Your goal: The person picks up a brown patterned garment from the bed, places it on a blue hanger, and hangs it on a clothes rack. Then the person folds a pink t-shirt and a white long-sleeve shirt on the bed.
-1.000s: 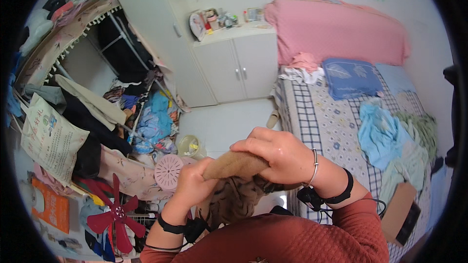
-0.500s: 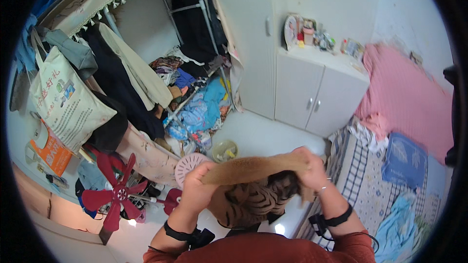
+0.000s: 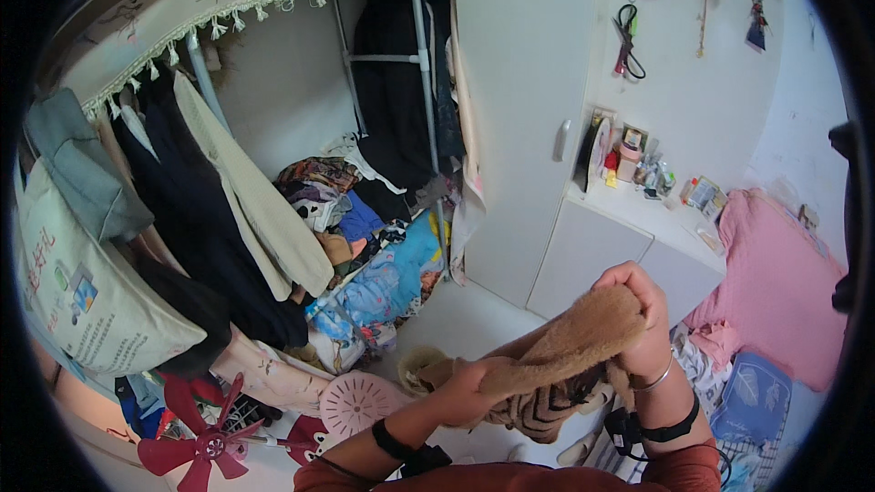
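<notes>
A fuzzy brown garment (image 3: 574,337) hangs between my two hands, low in the middle of the view. Its plain edge is folded into a thick band, and a part with black tiger-like stripes droops below. My left hand (image 3: 469,392) grips the lower left end of the band. At the upper right end, the fingers of my right hand (image 3: 643,310) wrap over the cloth. The band slants upward from left to right. What exact kind of garment it is cannot be made out.
At left, an open clothes rack holds hanging clothes (image 3: 246,191) and piled clothes (image 3: 374,282). A red fan (image 3: 210,442) and a pink round stool (image 3: 355,405) stand low left. White cabinets (image 3: 583,255) stand ahead. A bed with a pink cover (image 3: 775,282) lies at right.
My right hand has risen above my left, so the garment's band has gone from nearly level to slanted. Less of the striped part shows. My view has shifted, bringing the rack closer.
</notes>
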`<state>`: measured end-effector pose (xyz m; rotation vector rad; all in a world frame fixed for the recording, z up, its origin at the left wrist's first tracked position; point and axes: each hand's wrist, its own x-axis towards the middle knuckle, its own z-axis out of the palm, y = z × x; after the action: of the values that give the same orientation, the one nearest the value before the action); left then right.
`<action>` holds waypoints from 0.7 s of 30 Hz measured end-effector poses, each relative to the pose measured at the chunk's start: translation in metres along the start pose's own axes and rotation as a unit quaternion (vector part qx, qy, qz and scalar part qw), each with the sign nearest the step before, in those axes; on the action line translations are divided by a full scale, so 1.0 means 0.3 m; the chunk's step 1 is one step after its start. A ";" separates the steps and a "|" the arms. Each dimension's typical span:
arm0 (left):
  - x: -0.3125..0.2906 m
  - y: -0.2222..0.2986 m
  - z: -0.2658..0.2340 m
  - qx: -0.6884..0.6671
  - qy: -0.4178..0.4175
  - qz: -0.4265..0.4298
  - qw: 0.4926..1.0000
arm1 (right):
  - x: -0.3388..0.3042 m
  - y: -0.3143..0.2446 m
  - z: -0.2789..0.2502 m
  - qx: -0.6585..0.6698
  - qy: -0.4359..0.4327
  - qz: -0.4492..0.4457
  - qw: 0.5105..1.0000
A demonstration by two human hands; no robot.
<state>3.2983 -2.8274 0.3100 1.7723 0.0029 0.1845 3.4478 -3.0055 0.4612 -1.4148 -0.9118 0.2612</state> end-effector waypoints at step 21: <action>0.876 0.174 -0.229 0.039 0.099 -0.088 0.990 | 1.058 0.569 -0.237 0.224 -0.245 0.016 0.943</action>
<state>3.5439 -2.7446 0.4067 1.8138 0.3116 0.2352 3.7616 -2.8166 0.4349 -0.9507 -1.1429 0.8210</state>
